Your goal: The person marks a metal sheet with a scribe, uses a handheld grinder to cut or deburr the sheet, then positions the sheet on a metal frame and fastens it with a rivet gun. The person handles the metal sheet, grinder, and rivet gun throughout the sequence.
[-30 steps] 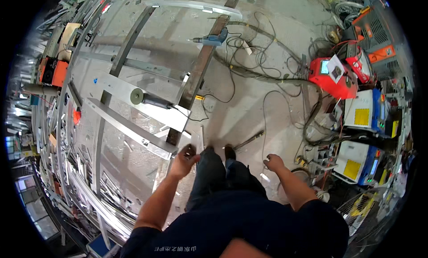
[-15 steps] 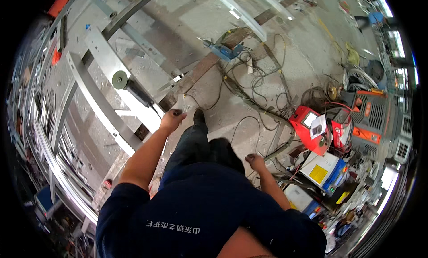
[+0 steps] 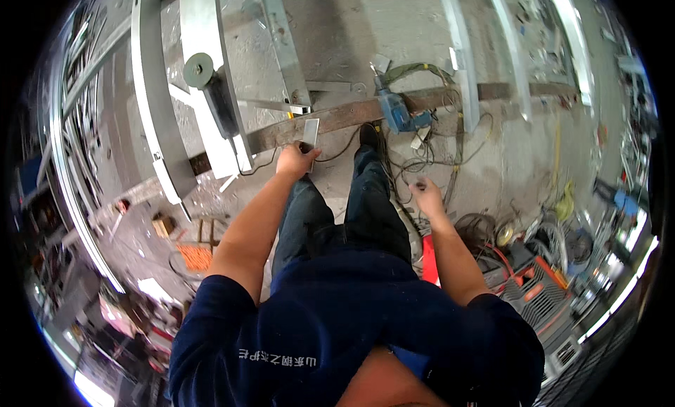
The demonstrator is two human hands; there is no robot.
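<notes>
Our left hand (image 3: 294, 161) is closed, thumb and fingers pinching a thin flat metal strip (image 3: 311, 134) that stands out past the fingertips, seen over the near edge of a rusty steel beam (image 3: 344, 110); we cannot tell whether the two touch. Our right hand (image 3: 426, 195) hangs well apart from it with the fingers half curled, and we cannot tell whether it closes on anything small. As we judge it, taking up the strip is done, while setting it down or working on it is not: it rests in the hand, joined to no other part that we can see. To the left of the strip, an angle grinder (image 3: 222, 108) with a greenish disc lies unattended on a broad pale metal panel (image 3: 193, 27), which crosses the beam beside a long metal bar (image 3: 149, 91). To the right, a blue power drill (image 3: 396, 108) lies on the beam, also untouched, near a tangle of cables (image 3: 458, 154). More pale bars (image 3: 460, 55) reach across the beam farther right. Outward at the lower left, a small wooden block (image 3: 162, 226) and an orange lattice piece (image 3: 194, 256) lie on the floor; at the lower right stands a grey machine with orange trim (image 3: 541, 301). As for containers, we can make out no contents in any; the clutter toward the rim is too small and blurred.
</notes>
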